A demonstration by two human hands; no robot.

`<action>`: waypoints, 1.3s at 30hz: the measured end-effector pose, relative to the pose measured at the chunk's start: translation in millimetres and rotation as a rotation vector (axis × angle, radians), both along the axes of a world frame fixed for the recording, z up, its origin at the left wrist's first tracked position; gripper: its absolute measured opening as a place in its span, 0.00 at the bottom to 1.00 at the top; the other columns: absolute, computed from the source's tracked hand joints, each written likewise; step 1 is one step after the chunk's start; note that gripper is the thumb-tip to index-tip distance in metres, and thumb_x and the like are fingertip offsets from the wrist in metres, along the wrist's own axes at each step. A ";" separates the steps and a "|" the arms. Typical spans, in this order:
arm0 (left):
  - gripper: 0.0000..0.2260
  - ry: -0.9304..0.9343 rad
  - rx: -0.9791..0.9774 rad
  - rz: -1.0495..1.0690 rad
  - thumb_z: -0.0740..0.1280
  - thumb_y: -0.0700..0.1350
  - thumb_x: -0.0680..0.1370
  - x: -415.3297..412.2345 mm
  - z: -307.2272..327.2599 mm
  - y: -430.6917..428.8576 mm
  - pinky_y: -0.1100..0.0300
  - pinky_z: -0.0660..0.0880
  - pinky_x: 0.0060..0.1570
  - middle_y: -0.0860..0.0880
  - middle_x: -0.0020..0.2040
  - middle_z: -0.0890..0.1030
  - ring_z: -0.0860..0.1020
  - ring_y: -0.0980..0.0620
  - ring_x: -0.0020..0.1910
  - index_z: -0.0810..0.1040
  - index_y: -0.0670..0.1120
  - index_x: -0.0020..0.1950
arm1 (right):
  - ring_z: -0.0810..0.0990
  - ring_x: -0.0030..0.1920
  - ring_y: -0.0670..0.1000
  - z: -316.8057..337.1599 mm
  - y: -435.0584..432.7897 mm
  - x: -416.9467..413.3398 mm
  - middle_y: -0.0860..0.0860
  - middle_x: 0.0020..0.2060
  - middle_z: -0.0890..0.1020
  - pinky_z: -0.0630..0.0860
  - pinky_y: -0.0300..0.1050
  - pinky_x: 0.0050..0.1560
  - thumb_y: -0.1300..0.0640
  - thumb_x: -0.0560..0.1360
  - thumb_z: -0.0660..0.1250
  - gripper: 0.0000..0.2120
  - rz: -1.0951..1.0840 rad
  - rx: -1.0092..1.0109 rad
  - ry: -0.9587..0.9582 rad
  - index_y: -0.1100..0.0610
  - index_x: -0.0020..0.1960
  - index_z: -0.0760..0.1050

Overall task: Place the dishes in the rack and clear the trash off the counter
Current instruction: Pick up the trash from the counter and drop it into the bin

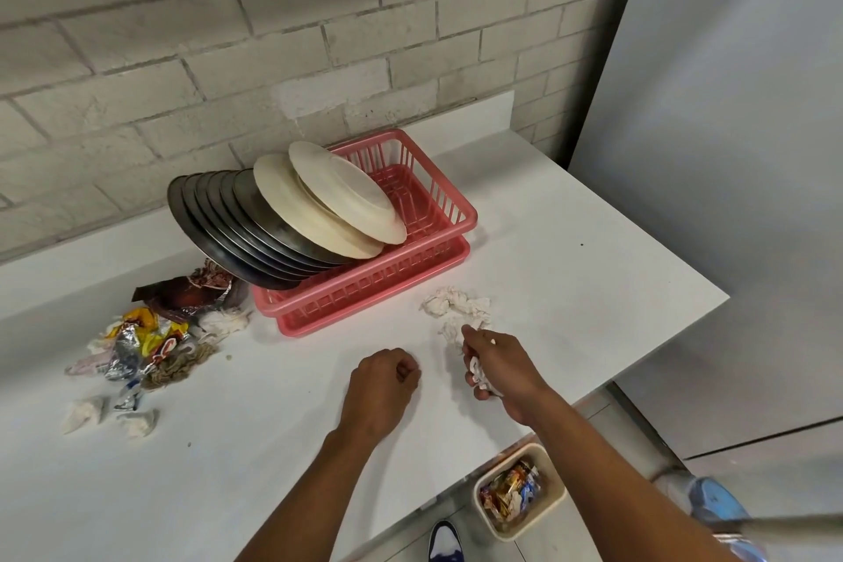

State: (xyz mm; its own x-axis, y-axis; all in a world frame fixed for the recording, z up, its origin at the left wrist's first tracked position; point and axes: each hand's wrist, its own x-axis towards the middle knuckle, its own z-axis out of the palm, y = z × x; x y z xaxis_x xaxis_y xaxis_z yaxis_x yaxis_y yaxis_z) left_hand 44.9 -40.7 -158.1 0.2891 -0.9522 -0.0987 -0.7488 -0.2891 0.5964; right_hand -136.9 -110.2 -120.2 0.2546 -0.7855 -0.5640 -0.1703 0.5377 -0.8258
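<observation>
White tissue wad (479, 375) in my right hand (499, 367), fingers curled tight round it.
My left hand (385, 379) sits fisted on the tabletop (570, 251), nothing showing in it; crumpled tissues (456, 303) at 12 o'clock of the right hand, pink rack (365, 293) with plates (346, 192) at 11, wrapper pile (150, 342) at 9.

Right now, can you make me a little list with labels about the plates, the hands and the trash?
plates: metal plates and cream plates, leaning in the pink rack
right hand: grips a tissue wad, fingertips at the loose tissues on the counter
left hand: curled, holding nothing
trash left: wrapper pile left of the rack
bin: on the floor by the counter edge, wrappers inside
</observation>
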 end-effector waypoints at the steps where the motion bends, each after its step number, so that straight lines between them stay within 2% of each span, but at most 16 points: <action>1: 0.01 0.067 0.002 0.020 0.73 0.46 0.77 -2.2 1.4 0.7 0.63 0.77 0.49 0.56 0.44 0.84 0.81 0.56 0.44 0.85 0.51 0.47 | 0.72 0.26 0.52 -1.0 0.8 0.9 0.53 0.27 0.74 0.67 0.40 0.27 0.48 0.82 0.65 0.18 0.006 -0.005 0.009 0.58 0.39 0.75; 4: 0.01 0.326 -0.019 0.063 0.75 0.46 0.76 -13.3 9.1 2.2 0.66 0.78 0.47 0.58 0.42 0.86 0.82 0.60 0.42 0.86 0.51 0.47 | 0.73 0.27 0.52 -5.0 4.1 3.2 0.53 0.28 0.76 0.69 0.40 0.27 0.47 0.82 0.65 0.17 0.021 -0.022 0.033 0.59 0.42 0.77; 7: 0.03 0.555 -0.025 0.054 0.75 0.45 0.76 -31.4 19.9 3.4 0.65 0.77 0.40 0.56 0.39 0.86 0.82 0.59 0.36 0.86 0.53 0.46 | 0.75 0.27 0.52 -7.3 8.0 5.7 0.53 0.27 0.79 0.69 0.40 0.26 0.46 0.82 0.65 0.18 0.035 -0.050 0.061 0.59 0.43 0.80; 10: 0.06 0.590 -0.049 0.046 0.72 0.42 0.77 -47.4 24.6 4.2 0.66 0.77 0.41 0.56 0.41 0.86 0.83 0.58 0.39 0.86 0.52 0.48 | 0.75 0.27 0.52 -7.9 10.9 7.7 0.53 0.26 0.79 0.70 0.41 0.25 0.44 0.82 0.64 0.21 0.062 -0.062 0.073 0.59 0.40 0.80; 13: 0.05 0.400 -0.123 0.057 0.72 0.42 0.77 -55.7 23.8 4.0 0.66 0.77 0.44 0.56 0.42 0.83 0.81 0.57 0.42 0.85 0.52 0.47 | 0.75 0.25 0.51 -8.7 11.3 7.9 0.54 0.27 0.79 0.70 0.40 0.25 0.43 0.82 0.63 0.26 0.068 -0.100 0.096 0.64 0.40 0.81; 15: 0.04 0.295 -0.158 0.054 0.73 0.44 0.77 -58.8 23.5 3.7 0.65 0.77 0.44 0.56 0.41 0.80 0.79 0.56 0.42 0.83 0.54 0.45 | 0.75 0.25 0.49 -9.1 12.0 7.3 0.54 0.26 0.79 0.70 0.40 0.24 0.43 0.83 0.63 0.26 0.065 -0.126 0.116 0.63 0.38 0.82; 17: 0.04 0.277 -0.168 0.044 0.73 0.44 0.76 -61.5 22.7 2.1 0.62 0.78 0.43 0.56 0.41 0.79 0.79 0.56 0.41 0.82 0.53 0.44 | 0.75 0.25 0.49 -9.5 12.5 5.2 0.54 0.26 0.79 0.70 0.40 0.24 0.44 0.83 0.63 0.26 0.047 -0.143 0.132 0.59 0.33 0.82; 19: 0.03 0.318 -0.171 0.002 0.74 0.44 0.76 -61.7 22.0 -0.5 0.62 0.79 0.44 0.57 0.42 0.80 0.80 0.57 0.42 0.82 0.52 0.45 | 0.75 0.25 0.50 -10.6 12.3 2.0 0.55 0.26 0.79 0.70 0.40 0.25 0.44 0.83 0.63 0.27 0.023 -0.147 0.142 0.61 0.35 0.82; 21: 0.02 0.380 -0.187 -0.073 0.72 0.46 0.78 -59.3 23.1 -3.8 0.64 0.78 0.46 0.58 0.45 0.81 0.80 0.58 0.45 0.84 0.53 0.48 | 0.75 0.25 0.51 -11.3 10.7 -2.3 0.54 0.25 0.79 0.70 0.41 0.25 0.43 0.84 0.62 0.29 -0.012 -0.152 0.162 0.65 0.38 0.81; 23: 0.04 0.387 -0.204 -0.095 0.70 0.50 0.79 -55.1 26.0 -9.4 0.67 0.78 0.48 0.59 0.50 0.81 0.80 0.59 0.49 0.83 0.56 0.53 | 0.75 0.24 0.50 -11.2 8.0 -8.1 0.54 0.24 0.78 0.70 0.41 0.26 0.41 0.84 0.61 0.30 -0.048 -0.171 0.196 0.63 0.35 0.80; 26: 0.16 0.314 -0.229 -0.064 0.69 0.59 0.77 -47.8 29.9 -27.4 0.63 0.78 0.55 0.58 0.62 0.77 0.77 0.57 0.59 0.77 0.57 0.62 | 0.73 0.21 0.49 -11.9 6.2 -18.1 0.53 0.22 0.76 0.71 0.40 0.27 0.41 0.83 0.60 0.29 -0.089 -0.192 0.218 0.59 0.32 0.77; 29: 0.28 0.114 -0.242 -0.160 0.66 0.66 0.74 -46.8 27.6 -55.9 0.55 0.76 0.62 0.53 0.70 0.72 0.72 0.54 0.67 0.71 0.56 0.71 | 0.73 0.21 0.48 -15.6 6.7 -28.4 0.52 0.22 0.76 0.72 0.39 0.27 0.41 0.83 0.60 0.28 -0.119 -0.183 0.238 0.58 0.32 0.76; 33: 0.34 -0.189 -0.196 -0.263 0.62 0.72 0.74 -53.1 6.3 -86.4 0.46 0.68 0.70 0.49 0.76 0.64 0.63 0.47 0.75 0.63 0.58 0.76 | 0.72 0.21 0.48 -20.7 10.6 -40.1 0.52 0.22 0.75 0.71 0.39 0.26 0.42 0.83 0.61 0.29 -0.161 -0.166 0.216 0.56 0.28 0.74; 36: 0.34 -0.354 -0.183 -0.297 0.59 0.73 0.74 -60.4 -12.8 -98.1 0.44 0.68 0.69 0.47 0.75 0.65 0.64 0.44 0.73 0.64 0.58 0.75 | 0.72 0.21 0.48 -24.2 14.8 -51.4 0.53 0.23 0.75 0.71 0.39 0.27 0.42 0.83 0.61 0.29 -0.203 -0.142 0.205 0.56 0.28 0.73; 39: 0.26 -0.474 -0.245 -0.305 0.59 0.69 0.76 -65.8 -26.1 -101.3 0.46 0.71 0.61 0.46 0.68 0.72 0.71 0.43 0.65 0.72 0.56 0.68 | 0.74 0.22 0.48 -25.5 17.3 -63.3 0.53 0.25 0.76 0.73 0.41 0.30 0.38 0.82 0.60 0.30 -0.216 -0.101 0.228 0.57 0.30 0.74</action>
State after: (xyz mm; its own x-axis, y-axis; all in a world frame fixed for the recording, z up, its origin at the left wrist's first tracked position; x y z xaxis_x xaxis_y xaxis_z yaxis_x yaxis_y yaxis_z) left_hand -20.9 -142.0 -184.3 -0.0413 -0.9776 0.2064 -0.9761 0.0836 0.2006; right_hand -200.3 -92.9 -145.7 -0.0478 -0.8623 -0.5041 -0.2477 0.4991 -0.8304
